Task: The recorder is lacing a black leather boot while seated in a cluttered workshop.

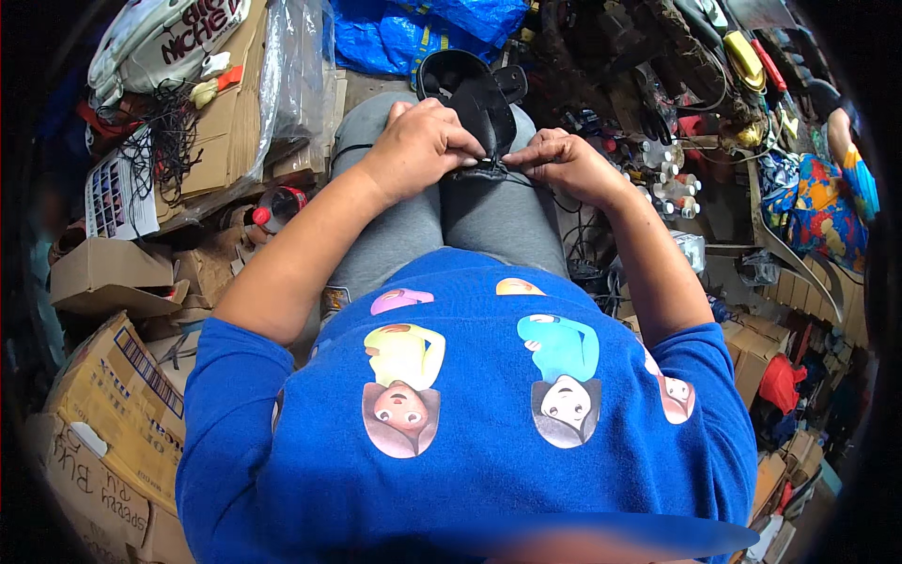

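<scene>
At twelve o'clock, above the lap, the left hand (421, 143) is curled, its thumb and forefinger pinched together on the near edge of a black shoe-like piece (481, 105). The right hand (570, 167), toward one o'clock, meets the same edge in a similar pinch, its fingertips just beside the left's; any strand between them is too small to tell. The black piece rests on the grey trousers (399, 230), its rounded opening pointing away toward twelve. Beyond it lies a crumpled blue tarp (376, 45). Near two o'clock, small clear bottles (678, 193) cluster; farther out, toward three, is a multicoloured cloth (819, 216). A red-capped bottle (282, 209) and flat cardboard sheets (237, 117) lie around ten, cartons (108, 376) around eight. A blue shirt (479, 385) with printed cartoon figures fills six o'clock.
</scene>
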### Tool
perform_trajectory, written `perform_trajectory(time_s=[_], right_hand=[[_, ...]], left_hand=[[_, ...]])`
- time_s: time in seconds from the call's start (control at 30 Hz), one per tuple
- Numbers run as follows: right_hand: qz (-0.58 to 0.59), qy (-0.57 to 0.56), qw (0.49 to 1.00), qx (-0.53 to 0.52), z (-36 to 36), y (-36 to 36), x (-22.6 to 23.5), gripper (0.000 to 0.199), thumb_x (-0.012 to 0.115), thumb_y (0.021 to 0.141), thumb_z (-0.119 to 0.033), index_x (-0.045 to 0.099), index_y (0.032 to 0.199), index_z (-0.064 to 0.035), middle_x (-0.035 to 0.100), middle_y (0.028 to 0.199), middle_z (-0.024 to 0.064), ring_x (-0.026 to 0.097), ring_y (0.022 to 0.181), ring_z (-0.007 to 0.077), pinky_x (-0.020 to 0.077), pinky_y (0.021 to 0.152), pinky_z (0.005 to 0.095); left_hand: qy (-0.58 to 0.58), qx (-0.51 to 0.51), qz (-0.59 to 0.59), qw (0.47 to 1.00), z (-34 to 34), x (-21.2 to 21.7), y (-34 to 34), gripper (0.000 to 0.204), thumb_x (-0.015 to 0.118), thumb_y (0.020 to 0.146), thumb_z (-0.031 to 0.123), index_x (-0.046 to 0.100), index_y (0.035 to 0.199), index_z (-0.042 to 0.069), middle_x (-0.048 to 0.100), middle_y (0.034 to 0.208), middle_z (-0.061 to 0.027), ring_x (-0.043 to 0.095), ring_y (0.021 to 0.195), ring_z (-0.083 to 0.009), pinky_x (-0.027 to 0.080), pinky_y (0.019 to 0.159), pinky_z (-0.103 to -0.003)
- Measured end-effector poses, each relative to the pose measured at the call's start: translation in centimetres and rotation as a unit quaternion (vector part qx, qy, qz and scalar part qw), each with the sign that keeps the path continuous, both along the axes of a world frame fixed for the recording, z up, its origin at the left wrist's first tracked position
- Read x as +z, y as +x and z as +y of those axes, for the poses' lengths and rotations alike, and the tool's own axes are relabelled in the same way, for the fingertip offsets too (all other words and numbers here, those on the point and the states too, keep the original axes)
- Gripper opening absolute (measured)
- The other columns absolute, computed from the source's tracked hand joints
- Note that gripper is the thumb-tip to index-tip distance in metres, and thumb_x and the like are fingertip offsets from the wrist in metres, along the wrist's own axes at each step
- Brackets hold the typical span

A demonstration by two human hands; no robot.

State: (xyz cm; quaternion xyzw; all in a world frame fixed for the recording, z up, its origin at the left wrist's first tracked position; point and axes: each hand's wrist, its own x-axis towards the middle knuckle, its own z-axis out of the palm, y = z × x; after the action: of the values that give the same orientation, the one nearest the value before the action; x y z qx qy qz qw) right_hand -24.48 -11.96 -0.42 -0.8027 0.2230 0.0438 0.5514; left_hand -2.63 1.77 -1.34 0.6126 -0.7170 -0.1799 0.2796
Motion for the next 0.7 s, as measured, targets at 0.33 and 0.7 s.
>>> perform_trajectory(time_s=[0.33,0.7], right_hand=[[-0.005,0.18,0.968,-0.176,2.6,0.0,-0.6,0.027,0.068,0.08,-0.005,0.067,0.106,-0.0024,0.067,0.094,0.0032,0.059,0.085,0.0076,0.0474,0.079,0.0233],[0.062,0.073,0.989,-0.114,2.0,1.8,-0.2,0.014,0.069,0.081,-0.007,0.065,0.092,-0.0002,0.065,0.085,0.0013,0.058,0.079,0.0064,0.0469,0.074,0.0217]], left_hand=[[0.117,0.086,0.036,0.989,1.2,0.8,-0.8,0.017,0.07,0.074,0.02,0.072,0.091,0.019,0.068,0.08,0.0019,0.055,0.087,-0.0163,0.029,0.087,-0.037],[0.221,0.085,0.066,0.969,-0.6,1.1,-1.8,0.012,0.072,0.071,0.024,0.069,0.081,0.018,0.067,0.076,0.0013,0.06,0.086,-0.018,0.031,0.079,-0.041]])
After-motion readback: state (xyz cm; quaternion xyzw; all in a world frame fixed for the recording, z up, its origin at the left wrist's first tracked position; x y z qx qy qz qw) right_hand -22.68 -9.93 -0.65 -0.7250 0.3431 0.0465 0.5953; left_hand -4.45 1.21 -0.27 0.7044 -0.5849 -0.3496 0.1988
